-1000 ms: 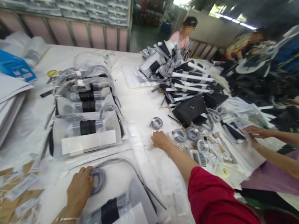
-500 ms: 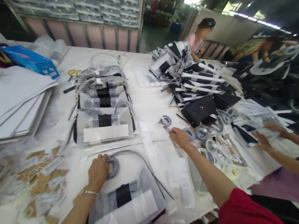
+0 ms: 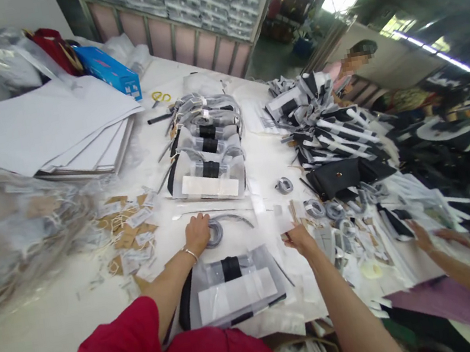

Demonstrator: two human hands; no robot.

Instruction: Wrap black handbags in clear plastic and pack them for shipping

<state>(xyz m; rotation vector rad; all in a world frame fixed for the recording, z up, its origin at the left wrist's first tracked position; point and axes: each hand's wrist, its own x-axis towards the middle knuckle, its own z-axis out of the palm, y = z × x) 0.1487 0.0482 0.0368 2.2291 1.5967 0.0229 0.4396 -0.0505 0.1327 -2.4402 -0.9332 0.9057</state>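
My left hand (image 3: pixel 198 233) is closed on a coiled grey strap (image 3: pixel 216 234), whose loose end curves off to the right over the table. To the right, the fingers of my right hand (image 3: pixel 301 240) are pinched on a small pale translucent slip (image 3: pixel 284 219). Just in front of my body lies a wrapped bag (image 3: pixel 231 268) with a black band across its clear film and a white strip (image 3: pixel 237 294) along its near side. Beyond my left hand stands a row of similar wrapped bags (image 3: pixel 210 169) with grey straps.
Cardboard tags with strings (image 3: pixel 133 229) lie at the left, near white sheets (image 3: pixel 84 114) and a blue box (image 3: pixel 109 71). Black bags (image 3: pixel 335 179) and strap coils (image 3: pixel 335 210) are piled at the right. A co-worker's hands (image 3: pixel 423 237) work at far right.
The view has swung left, shifting the scene rightward. My right hand has drawn back toward me with the slip, while my left hand remains at the coil.
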